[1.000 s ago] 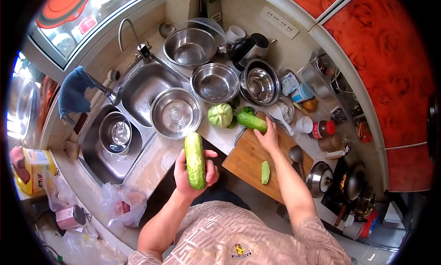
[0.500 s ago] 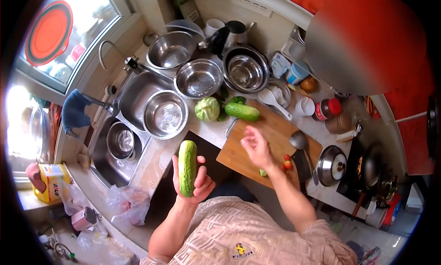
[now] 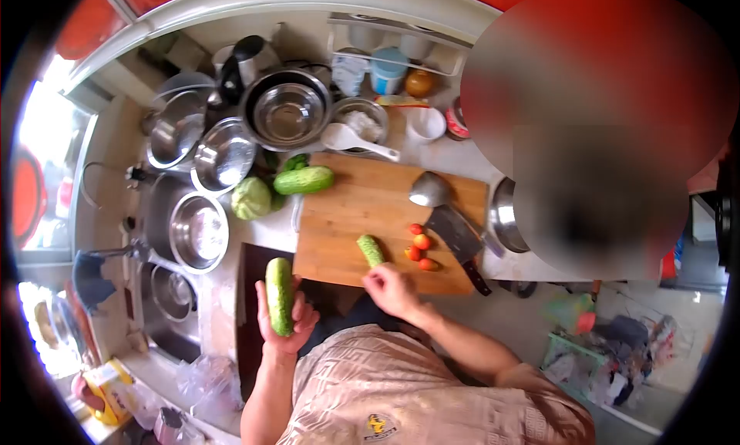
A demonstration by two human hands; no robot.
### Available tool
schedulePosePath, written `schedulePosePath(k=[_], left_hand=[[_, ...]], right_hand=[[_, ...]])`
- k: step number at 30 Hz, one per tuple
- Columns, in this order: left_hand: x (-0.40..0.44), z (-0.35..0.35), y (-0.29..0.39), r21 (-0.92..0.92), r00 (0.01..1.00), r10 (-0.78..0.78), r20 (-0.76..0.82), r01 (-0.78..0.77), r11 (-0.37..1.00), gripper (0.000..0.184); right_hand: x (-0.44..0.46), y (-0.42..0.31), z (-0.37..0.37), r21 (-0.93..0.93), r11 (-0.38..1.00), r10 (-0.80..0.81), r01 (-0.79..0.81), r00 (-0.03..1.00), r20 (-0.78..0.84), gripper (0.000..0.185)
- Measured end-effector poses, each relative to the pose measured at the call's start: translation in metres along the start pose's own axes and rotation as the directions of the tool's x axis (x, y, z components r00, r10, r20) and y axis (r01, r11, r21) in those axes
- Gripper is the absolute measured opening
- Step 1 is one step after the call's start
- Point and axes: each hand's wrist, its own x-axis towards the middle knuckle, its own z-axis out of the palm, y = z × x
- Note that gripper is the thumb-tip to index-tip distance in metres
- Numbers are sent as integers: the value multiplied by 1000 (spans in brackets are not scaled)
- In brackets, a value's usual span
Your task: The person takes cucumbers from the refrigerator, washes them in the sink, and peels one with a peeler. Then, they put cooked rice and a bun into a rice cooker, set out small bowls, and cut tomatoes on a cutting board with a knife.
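Observation:
My left hand point(image 3: 287, 321) is closed around a thick green cucumber point(image 3: 280, 294), held upright in front of the counter edge. At the near edge of the wooden cutting board point(image 3: 347, 206), my right hand point(image 3: 391, 289) has its fingers closed on the near end of a shorter, bumpy cucumber piece point(image 3: 371, 250). To the right of that piece lie several red tomato pieces point(image 3: 421, 243). A cleaver point(image 3: 453, 233) rests at the board's right side, beside a metal ladle point(image 3: 430, 189). Another cucumber point(image 3: 304, 180) lies across the board's far left corner, next to a cabbage point(image 3: 251, 198).
Several steel bowls point(image 3: 200, 230) stand around the sink point(image 3: 158, 206) on the left. Behind the board are a bowl with a white spoon point(image 3: 358, 140), a white cup point(image 3: 425, 125) and a blue-lidded tub point(image 3: 388, 71). A blurred round patch hides the right side.
My right hand has come down from above the board to the cucumber piece at its near edge. My left hand still holds its cucumber. The view has turned to the right.

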Motion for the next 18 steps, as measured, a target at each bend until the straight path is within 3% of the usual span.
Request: schedulePosePath(k=[2, 7, 9, 13, 17, 18], left_hand=[[1, 5, 0, -36, 999, 3, 50, -1, 999, 67], [-2, 14, 0, -177, 962, 27, 272, 22, 984, 65], [-7, 16, -2, -143, 950, 48, 308, -4, 990, 66], [-15, 21, -4, -80, 952, 19, 304, 6, 997, 63], [-19, 21, -3, -99, 958, 143, 247, -122, 988, 60], [-24, 18, -2, -106, 959, 203, 199, -185, 977, 59]], right_hand=[[6, 5, -18, -119, 988, 97, -94, 995, 21, 17], [24, 6, -35, -21, 1000, 1, 0, 999, 47, 14], [28, 11, -32, 32, 999, 2, -5, 995, 95, 15], [37, -5, -26, 61, 988, -147, 140, 982, 122, 20], [38, 1, -10, 222, 974, -107, 51, 964, 245, 24], [37, 4, -4, 186, 983, -59, 0, 948, 312, 24]])
